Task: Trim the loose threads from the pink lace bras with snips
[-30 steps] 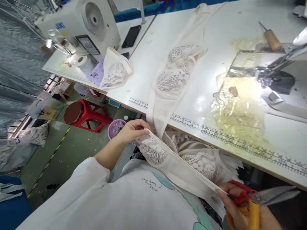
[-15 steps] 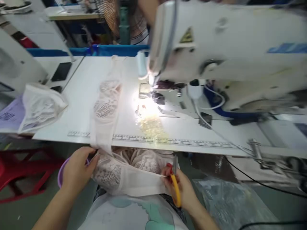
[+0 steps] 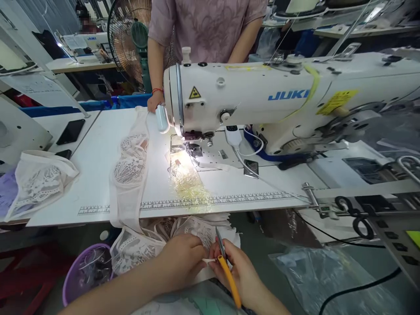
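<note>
Near the front edge of the table [image 3: 93, 175], left hand [image 3: 182, 261] and right hand [image 3: 239, 267] — scissors [image 3: 230, 282] in the latter — pinched a white fabric band [image 3: 209, 260] between them, likely light, soft, stretchy; best held by its edges.

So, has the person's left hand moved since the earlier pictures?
Yes, to the right. Judged against the ruler markings on the table, the left hand was near their left end and is now nearer their middle, beside the right hand.
</note>
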### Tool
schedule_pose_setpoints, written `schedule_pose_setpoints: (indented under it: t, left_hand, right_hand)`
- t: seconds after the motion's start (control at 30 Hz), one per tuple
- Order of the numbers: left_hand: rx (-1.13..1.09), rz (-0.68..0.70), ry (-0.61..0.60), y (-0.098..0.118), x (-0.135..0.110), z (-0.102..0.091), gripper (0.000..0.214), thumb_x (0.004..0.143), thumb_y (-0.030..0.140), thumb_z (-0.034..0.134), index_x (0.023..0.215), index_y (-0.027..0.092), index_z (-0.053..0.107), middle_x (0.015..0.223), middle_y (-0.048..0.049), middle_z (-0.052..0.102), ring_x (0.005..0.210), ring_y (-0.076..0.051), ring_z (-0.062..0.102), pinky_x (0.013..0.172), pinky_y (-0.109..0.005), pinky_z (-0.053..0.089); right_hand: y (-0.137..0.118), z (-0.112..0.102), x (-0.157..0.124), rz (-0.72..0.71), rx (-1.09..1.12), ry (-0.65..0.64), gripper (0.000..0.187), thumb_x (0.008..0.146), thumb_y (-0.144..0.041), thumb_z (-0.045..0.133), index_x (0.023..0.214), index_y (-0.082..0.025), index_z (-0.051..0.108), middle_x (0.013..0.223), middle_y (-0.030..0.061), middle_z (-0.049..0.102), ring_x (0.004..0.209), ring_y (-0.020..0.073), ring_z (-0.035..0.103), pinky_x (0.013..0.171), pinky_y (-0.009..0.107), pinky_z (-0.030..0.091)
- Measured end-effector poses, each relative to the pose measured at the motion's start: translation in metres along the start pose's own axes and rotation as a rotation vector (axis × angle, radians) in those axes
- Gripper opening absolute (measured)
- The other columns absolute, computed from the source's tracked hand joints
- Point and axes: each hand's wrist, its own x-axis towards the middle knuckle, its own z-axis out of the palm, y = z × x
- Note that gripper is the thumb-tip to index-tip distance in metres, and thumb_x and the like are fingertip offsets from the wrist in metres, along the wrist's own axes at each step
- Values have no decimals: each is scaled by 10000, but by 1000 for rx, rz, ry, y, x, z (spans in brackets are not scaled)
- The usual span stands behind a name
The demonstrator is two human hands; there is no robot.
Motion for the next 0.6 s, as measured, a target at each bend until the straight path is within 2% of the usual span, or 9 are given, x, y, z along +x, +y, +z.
schedule_pose_setpoints:
  t: [0.13, 0.33, 0.6]
  left_hand:
    - [-157, -73, 10, 5, -1, -6, 145, 828, 204, 492, 736, 153, 592, 751, -60, 624, 706, -179, 579, 621, -259, 414]
    - [-522, -283, 62, 3, 0, -4, 44, 739, 165, 557, 696, 161, 566, 740, -31, 594, 697, -153, 547, 647, -243, 413]
    - [-614, -343, 39, -7, 7, -1, 39, 721, 132, 547, 718, 171, 548, 811, -24, 579, 754, -149, 536, 691, -242, 410]
  right_hand:
    - [1, -1, 3, 37, 78, -10, 213, 753, -266, 621, 726, -205, 419, 697, -15, 471, 617, 131, 428, 559, 237, 380]
    - [11, -3, 12, 47, 118, -42, 174, 752, -253, 617, 768, -194, 454, 712, -18, 472, 638, 129, 449, 597, 234, 386]
    - [21, -4, 20, 0, 94, -12, 150, 798, -305, 572, 798, -194, 473, 734, -3, 476, 634, 132, 450, 594, 232, 395]
